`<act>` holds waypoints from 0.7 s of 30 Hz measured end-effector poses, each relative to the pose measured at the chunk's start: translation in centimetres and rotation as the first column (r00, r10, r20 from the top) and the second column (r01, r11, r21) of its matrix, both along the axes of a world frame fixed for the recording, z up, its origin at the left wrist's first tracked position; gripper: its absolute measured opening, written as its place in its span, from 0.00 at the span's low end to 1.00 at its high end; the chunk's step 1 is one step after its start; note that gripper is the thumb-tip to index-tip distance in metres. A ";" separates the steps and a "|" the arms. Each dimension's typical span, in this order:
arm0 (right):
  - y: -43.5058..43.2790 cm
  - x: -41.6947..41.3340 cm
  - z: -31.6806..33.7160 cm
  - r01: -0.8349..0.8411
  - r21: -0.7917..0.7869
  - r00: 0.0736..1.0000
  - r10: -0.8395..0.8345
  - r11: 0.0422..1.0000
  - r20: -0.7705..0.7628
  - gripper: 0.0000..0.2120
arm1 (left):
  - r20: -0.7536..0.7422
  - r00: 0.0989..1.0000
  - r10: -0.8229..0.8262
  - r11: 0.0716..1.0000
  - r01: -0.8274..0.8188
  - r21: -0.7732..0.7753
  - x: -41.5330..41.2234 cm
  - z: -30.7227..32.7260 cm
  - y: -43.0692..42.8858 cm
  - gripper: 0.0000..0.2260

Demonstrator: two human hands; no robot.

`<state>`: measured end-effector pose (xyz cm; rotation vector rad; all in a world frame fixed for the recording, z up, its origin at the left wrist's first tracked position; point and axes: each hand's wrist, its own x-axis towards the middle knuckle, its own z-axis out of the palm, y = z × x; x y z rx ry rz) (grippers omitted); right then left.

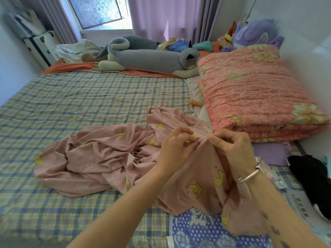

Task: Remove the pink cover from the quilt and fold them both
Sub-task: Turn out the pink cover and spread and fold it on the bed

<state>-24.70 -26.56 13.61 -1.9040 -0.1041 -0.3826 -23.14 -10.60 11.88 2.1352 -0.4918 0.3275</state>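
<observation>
Pinching one bunched edge of cover [100, 163] with left hand [176, 147] and right hand [232, 147], fingertips meeting. Sprawls crumpled leftward from the pinch — nearer left hand. Folded quilt [250, 97] beyond, rightward.

The pink cover [100, 158], printed with yellow crowns, lies crumpled on the plaid bedsheet [86, 97]; its near end is lifted. The left hand [174, 147] and the right hand [231, 145] meet just above it, each pinching the same raised bit of fabric between thumb and fingertips. A silver bangle [249, 174] circles the right wrist. The folded orange floral quilt [254, 97] sits on the bed to the right, apart from the cover. A long grey plush toy [148, 58] lies across the far end, a purple plush [256, 33] behind the quilt.
</observation>
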 end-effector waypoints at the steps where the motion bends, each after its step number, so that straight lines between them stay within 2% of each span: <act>1: -0.2 0.1 -0.1 0.024 -0.079 0.999 -0.021 0.997 0.030 0.10 | 0.010 1.000 -0.007 0.998 0.006 0.056 0.1 0.1 0.3 0.07; 3: -0.4 0.2 -0.4 0.046 -0.281 0.996 -0.023 0.959 0.085 0.02 | 0.024 0.999 -0.023 0.985 0.018 0.173 0.3 0.5 1.0 0.07; 6: -0.2 0.2 -1.2 0.015 -0.508 0.991 0.055 0.861 0.123 0.15 | 0.203 0.974 -0.101 0.917 0.012 0.399 0.8 1.4 2.1 0.10; 8: 0.3 0.2 -1.4 0.048 -0.594 0.978 0.083 0.803 0.192 0.21 | 0.312 0.922 -0.228 0.811 0.003 0.586 0.9 2.0 2.7 0.04; 10: 0.8 0.3 -1.3 0.091 -0.651 0.958 0.112 0.753 0.263 0.25 | 0.328 0.895 -0.302 0.716 -0.014 0.698 0.9 2.7 3.1 0.06; 11: 1.1 0.3 -1.1 0.108 -0.668 0.954 0.113 0.737 0.278 0.24 | 0.303 0.903 -0.304 0.684 -0.014 0.729 0.8 3.2 3.3 0.07; 12: 1.5 0.2 -0.8 0.107 -0.679 0.958 0.108 0.726 0.267 0.21 | 0.286 0.912 -0.294 0.685 -0.008 0.729 0.7 3.7 3.3 0.09; 14: 2.1 0.4 -0.4 0.060 -0.673 0.970 0.117 0.738 0.215 0.16 | 0.176 0.954 -0.241 0.747 0.067 0.662 1.0 3.8 3.2 0.07; 16: 2.8 0.5 -0.3 0.001 -0.623 0.980 0.124 0.782 0.157 0.15 | -0.031 0.987 -0.157 0.828 0.149 0.540 1.6 3.9 3.3 0.04; 18: 3.5 0.8 0.0 -0.049 -0.546 0.986 0.129 0.836 0.108 0.16 | -0.169 0.978 -0.122 0.908 0.179 0.378 1.7 4.1 3.5 0.04; 21: 4.6 1.1 0.5 -0.086 -0.459 0.987 0.139 0.884 0.083 0.15 | -0.295 0.949 -0.111 0.946 0.192 0.262 1.6 4.2 4.2 0.02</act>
